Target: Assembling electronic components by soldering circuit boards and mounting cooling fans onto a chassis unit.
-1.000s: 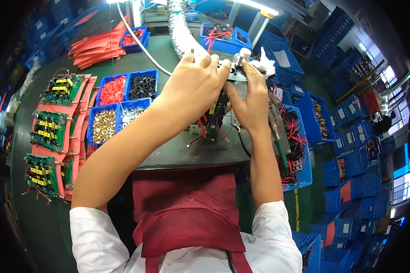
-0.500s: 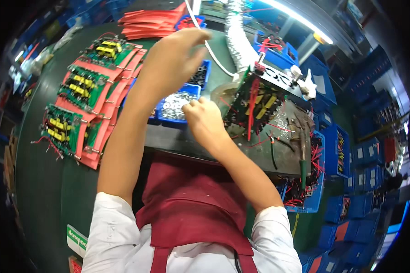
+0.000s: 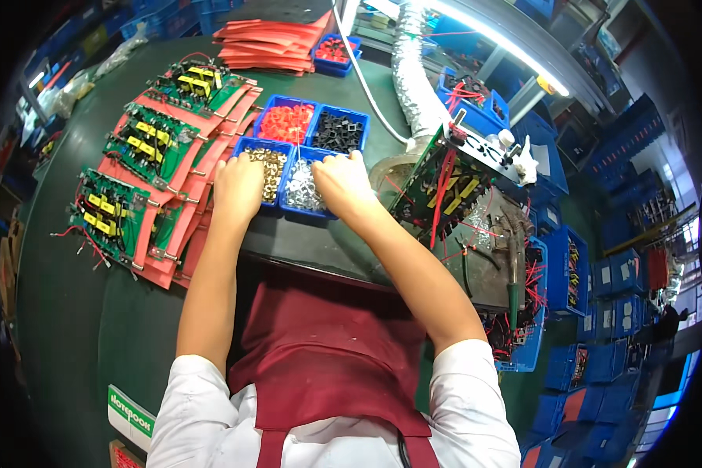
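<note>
- While I watch from afar, the left hand [image 3: 239, 187] curls at the edge of the brass-coloured parts [image 3: 273, 173]; I cannot tell whether its fingers pinch any.
- The right hand [image 3: 342, 183] bends over the silver parts [image 3: 300, 191], fingertips hidden, so its grip is unreadable too.
- Picking blind, I judge, could bring up several or none.
- Knuckles catching the blue trays [image 3: 308, 211] might spill and mix parts.
- A low rightward swing could snag red wires [image 3: 443, 186].
</note>
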`<state>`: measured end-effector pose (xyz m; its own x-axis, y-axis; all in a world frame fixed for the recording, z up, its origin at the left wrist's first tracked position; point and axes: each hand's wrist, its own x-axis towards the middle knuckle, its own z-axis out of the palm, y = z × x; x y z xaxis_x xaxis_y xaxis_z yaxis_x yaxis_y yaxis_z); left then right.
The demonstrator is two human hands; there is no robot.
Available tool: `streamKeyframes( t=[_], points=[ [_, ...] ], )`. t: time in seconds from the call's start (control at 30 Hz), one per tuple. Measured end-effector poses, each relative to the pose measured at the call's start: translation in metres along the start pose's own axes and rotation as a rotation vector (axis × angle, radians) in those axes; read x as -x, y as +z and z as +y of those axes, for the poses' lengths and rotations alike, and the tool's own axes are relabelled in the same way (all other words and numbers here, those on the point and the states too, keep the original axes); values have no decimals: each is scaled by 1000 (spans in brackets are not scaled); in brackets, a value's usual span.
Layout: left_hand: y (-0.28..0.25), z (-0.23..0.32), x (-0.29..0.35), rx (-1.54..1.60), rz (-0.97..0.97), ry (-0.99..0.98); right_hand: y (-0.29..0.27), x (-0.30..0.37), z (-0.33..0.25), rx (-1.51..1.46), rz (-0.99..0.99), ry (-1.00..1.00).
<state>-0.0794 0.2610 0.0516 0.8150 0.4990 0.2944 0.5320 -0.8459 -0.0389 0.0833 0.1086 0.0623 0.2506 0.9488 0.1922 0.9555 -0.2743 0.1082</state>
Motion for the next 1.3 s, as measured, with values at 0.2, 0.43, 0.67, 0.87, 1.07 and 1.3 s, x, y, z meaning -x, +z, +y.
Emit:
streamKeyframes(
  t=[0.2,0.43,0.67,0.87,1.07,1.3],
  points=[
    [13,-16,-3,128,46,-6,-9,-1,0,-191,197,-1],
    [18,-19,-2,250,86,-17,-10,3,-2,-370,185,61],
    [22,-17,0,198,20,-30,-1,6,1,-314,160,49],
    [23,-8,-5,185,26,-2,-12,17,2,-343,233,20],
    [31,-3,-16,146,36,-2,-142,51,-4,-228,523,-78],
    [43,14,-35,206,10,21,-198,86,135,-12,595,118]
  ],
)
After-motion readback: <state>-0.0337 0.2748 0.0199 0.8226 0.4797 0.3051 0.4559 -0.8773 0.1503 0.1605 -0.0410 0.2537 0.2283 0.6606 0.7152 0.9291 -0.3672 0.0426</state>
